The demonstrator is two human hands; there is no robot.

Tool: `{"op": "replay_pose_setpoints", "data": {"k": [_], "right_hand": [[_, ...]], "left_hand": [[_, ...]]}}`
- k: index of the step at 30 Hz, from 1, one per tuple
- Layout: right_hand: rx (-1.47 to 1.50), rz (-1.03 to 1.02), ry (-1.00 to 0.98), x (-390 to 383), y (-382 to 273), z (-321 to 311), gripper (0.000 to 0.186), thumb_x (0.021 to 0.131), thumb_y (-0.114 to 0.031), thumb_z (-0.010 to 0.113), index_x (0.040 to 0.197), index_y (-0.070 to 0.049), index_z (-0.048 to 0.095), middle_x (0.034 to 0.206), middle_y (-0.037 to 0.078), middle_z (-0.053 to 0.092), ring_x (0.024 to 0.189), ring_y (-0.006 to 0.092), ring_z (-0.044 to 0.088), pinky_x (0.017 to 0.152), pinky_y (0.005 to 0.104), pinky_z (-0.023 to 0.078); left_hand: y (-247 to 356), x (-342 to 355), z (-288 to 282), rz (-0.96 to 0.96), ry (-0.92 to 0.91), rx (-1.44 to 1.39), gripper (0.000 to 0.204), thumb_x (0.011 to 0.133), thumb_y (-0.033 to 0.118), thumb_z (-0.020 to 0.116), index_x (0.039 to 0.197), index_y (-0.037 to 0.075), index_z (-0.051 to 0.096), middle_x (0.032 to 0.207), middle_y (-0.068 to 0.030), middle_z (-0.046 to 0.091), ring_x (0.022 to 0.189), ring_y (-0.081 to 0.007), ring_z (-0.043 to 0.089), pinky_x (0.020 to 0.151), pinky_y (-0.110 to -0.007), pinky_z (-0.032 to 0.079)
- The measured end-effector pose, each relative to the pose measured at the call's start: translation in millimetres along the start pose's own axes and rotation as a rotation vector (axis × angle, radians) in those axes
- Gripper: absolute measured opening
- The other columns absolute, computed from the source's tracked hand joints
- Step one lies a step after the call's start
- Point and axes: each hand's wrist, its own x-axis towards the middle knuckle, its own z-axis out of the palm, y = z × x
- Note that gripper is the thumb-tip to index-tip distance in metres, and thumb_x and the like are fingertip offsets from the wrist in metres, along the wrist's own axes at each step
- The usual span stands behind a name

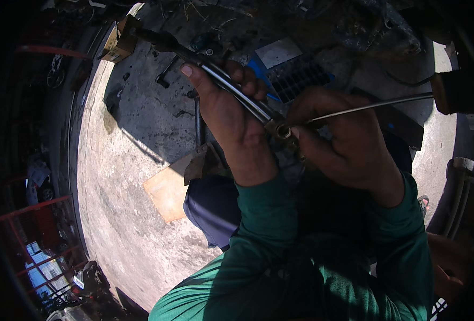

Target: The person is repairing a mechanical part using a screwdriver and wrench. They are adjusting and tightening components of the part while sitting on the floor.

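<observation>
My left hand (229, 120) is wrapped around a shiny, long metal shaft (236, 90), its thumb lying along the side. The shaft slants from a dark, thicker far end at the upper left down to a metal end fitting (279, 130) with a round hole. Close against that fitting, the fingers of my right hand (346, 142) are pinched together. A thin metal rod (376, 105) passes at the right hand and runs out rightward to a dark block (459, 92). What sits between the right fingertips is hidden in shadow.
Beyond my hands, a blue tray (326, 78) with dark compartments and a pale sheet (278, 52) lie on the concrete floor. A ratchet wrench (164, 77), a cardboard box (119, 43) and a flat tan board (166, 187) are at the left. Red metal framing (33, 208) stands farther left.
</observation>
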Motion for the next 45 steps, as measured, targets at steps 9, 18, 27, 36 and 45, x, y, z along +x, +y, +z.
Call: {"op": "replay_pose_setpoints", "data": {"k": [9, 18, 27, 36, 45], "right_hand": [[0.029, 0.035, 0.022, -0.7, 0.7, 0.1, 0.007, 0.086, 0.002, 0.065, 0.093, 0.0, 0.063, 0.084, 0.009, 0.068, 0.072, 0.0166, 0.068, 0.065, 0.0296, 0.052], [-0.011, 0.052, 0.01, -1.2, -2.5, 0.2, 0.008, 0.085, 0.001, 0.066, 0.092, 0.0, 0.063, 0.082, 0.009, 0.067, 0.073, 0.0172, 0.069, 0.066, 0.0297, 0.054], [-0.036, 0.032, 0.026, -1.0, 0.7, 1.8, 0.008, 0.085, 0.001, 0.066, 0.093, 0.001, 0.063, 0.082, 0.01, 0.066, 0.072, 0.0184, 0.069, 0.065, 0.03, 0.054], [0.04, 0.1, 0.013, 0.1, 0.8, -1.3, 0.009, 0.084, 0.002, 0.066, 0.093, 0.001, 0.063, 0.082, 0.008, 0.068, 0.071, 0.0162, 0.069, 0.064, 0.0291, 0.054], [-0.033, 0.037, 0.032, 0.9, 4.1, 1.3, 0.01, 0.083, 0.002, 0.066, 0.093, 0.001, 0.063, 0.082, 0.01, 0.067, 0.071, 0.0194, 0.07, 0.063, 0.0303, 0.054]], "left_hand": [[-1.2, 0.5, 0.0, 0.009, 0.033, 0.007, 0.057, 0.098, 0.069, 0.047, 0.095, 0.013, 0.053, 0.068, -0.0026, 0.05, 0.055, -0.0147, 0.05, 0.047, -0.029, 0.04], [-1.7, -0.5, 2.2, 0.012, 0.042, 0.003, 0.056, 0.099, 0.068, 0.047, 0.095, 0.013, 0.054, 0.067, -0.0031, 0.05, 0.054, -0.015, 0.05, 0.046, -0.029, 0.04], [-4.6, 1.2, -0.8, -0.005, 0.035, -0.019, 0.056, 0.098, 0.07, 0.047, 0.094, 0.014, 0.054, 0.067, -0.0034, 0.051, 0.054, -0.0153, 0.049, 0.046, -0.029, 0.04], [-5.1, 2.0, -1.3, -0.01, 0.036, -0.006, 0.056, 0.098, 0.069, 0.047, 0.093, 0.014, 0.053, 0.068, -0.0036, 0.05, 0.054, -0.0154, 0.049, 0.047, -0.029, 0.04], [-7.0, 2.2, -1.2, -0.003, 0.051, 0.003, 0.055, 0.099, 0.068, 0.046, 0.094, 0.013, 0.051, 0.069, -0.0039, 0.05, 0.054, -0.0155, 0.049, 0.046, -0.029, 0.04]]}}
